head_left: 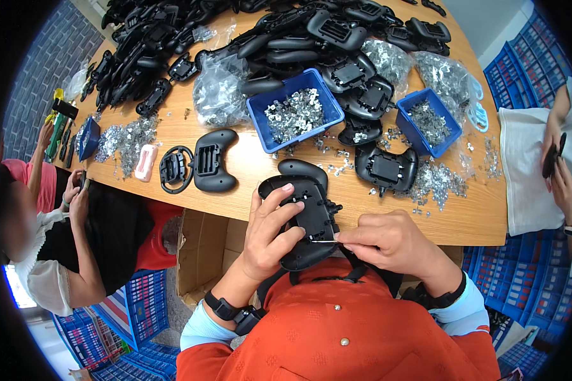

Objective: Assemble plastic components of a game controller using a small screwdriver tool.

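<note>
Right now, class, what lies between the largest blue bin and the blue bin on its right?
Black shells and loose metal pieces, in the head view.

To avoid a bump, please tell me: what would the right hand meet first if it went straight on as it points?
The right hand would likely meet the black gamepad-shaped shell in the left hand first; depth is unclear, so they may be touching.
</note>
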Demonstrator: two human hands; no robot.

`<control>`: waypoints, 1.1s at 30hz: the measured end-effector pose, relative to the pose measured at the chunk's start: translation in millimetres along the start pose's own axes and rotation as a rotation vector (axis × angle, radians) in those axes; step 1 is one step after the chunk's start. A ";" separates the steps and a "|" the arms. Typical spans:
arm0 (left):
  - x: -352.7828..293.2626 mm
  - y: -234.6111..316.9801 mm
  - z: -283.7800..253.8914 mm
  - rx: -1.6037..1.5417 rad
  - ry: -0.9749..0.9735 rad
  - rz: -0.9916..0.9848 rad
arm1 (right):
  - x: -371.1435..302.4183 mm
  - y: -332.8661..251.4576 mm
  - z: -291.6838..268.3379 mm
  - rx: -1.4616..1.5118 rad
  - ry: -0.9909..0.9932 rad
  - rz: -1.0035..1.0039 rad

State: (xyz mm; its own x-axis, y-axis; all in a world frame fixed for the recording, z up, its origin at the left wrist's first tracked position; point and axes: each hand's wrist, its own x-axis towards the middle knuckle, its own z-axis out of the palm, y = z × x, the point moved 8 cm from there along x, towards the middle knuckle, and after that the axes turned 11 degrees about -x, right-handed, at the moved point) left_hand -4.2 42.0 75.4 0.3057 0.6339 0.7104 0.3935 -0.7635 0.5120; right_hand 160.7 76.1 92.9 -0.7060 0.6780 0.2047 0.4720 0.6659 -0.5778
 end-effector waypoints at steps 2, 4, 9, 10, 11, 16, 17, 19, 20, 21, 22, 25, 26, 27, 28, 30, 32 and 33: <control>0.6 0.8 -0.4 0.003 -0.007 -0.001 | -0.4 0.4 1.1 -0.036 -0.024 0.005; 0.7 1.0 0.6 0.003 -0.015 0.000 | -0.5 0.0 3.0 -0.029 -0.011 0.009; 2.3 1.5 0.1 -0.026 0.027 0.005 | -4.3 8.9 12.1 0.094 -0.006 0.049; 2.0 1.3 0.6 -0.026 0.026 0.005 | -5.3 12.2 15.3 0.172 -0.005 0.070; 1.5 0.9 0.7 -0.025 0.032 0.004 | -6.2 15.3 18.4 0.251 -0.004 0.091; -0.9 -2.7 0.1 -0.017 0.043 0.010 | -9.1 18.3 28.5 0.362 0.013 0.165; -1.8 -4.3 0.0 -0.014 0.043 0.000 | -10.2 20.5 30.8 0.403 0.010 0.205; -1.9 -4.8 -0.4 -0.008 0.042 -0.009 | -11.2 22.8 34.8 0.431 0.031 0.203; -0.6 -4.8 -0.6 -0.006 0.044 -0.015 | -11.8 23.4 34.4 0.459 0.051 0.201; 0.2 -5.5 -1.0 -0.003 0.048 -0.022 | -11.9 21.2 31.5 0.457 0.052 0.199; 3.1 -4.7 -1.7 -0.002 0.050 -0.019 | -15.4 28.0 27.4 0.618 0.089 0.334; 15.8 -3.7 -1.0 0.107 0.058 -0.033 | -26.7 44.5 16.2 0.675 0.199 0.472; 17.1 -10.2 -1.6 0.052 0.092 -0.130 | -28.8 44.1 8.4 0.617 0.272 0.418; 18.0 -17.3 -2.4 -0.003 0.127 -0.224 | -29.6 42.4 -0.8 0.557 0.345 0.361; 17.4 -22.4 -2.7 -0.047 0.146 -0.276 | -28.1 36.3 -8.7 0.502 0.355 0.318; 16.7 -30.7 4.8 -0.330 0.247 -0.542 | -26.4 26.8 -17.3 0.371 0.356 0.276; 14.0 -45.6 25.4 -0.754 0.248 -0.789 | -21.2 17.6 -20.8 0.161 0.338 0.224; 17.7 -45.5 29.4 -0.759 0.241 -0.783 | -20.1 18.1 -19.6 0.155 0.345 0.227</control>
State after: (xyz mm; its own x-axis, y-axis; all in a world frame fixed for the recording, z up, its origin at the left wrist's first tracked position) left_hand 8.9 91.5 50.5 -0.0031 0.9954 0.0957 -0.2526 -0.0934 0.9630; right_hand 193.8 80.6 93.7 -0.3630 0.8837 0.2955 0.4914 0.4510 -0.7451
